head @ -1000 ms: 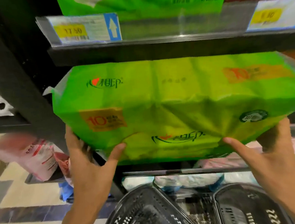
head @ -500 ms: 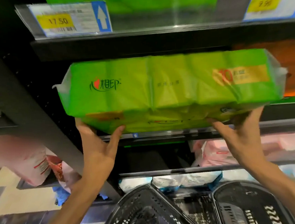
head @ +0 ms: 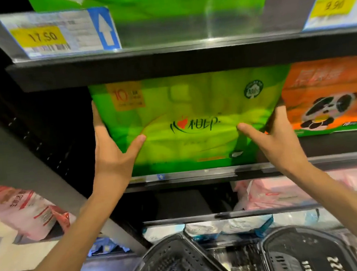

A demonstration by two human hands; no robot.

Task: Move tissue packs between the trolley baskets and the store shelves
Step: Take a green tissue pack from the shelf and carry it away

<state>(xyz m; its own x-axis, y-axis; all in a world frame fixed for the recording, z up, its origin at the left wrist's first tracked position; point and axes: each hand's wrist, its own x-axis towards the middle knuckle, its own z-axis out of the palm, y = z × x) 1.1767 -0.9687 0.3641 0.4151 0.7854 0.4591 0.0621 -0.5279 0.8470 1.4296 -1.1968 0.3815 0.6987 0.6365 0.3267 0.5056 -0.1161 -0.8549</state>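
Nearest, two black trolley baskets (head: 204, 261) sit below the arms. Further in, the left hand (head: 111, 155) and the right hand (head: 278, 142) hold the green tissue pack (head: 185, 122) by its two ends: each thumb lies across the front face, fingers wrapped around the sides. The pack stands on the shelf (head: 197, 174), just beside an orange panda pack (head: 328, 98).
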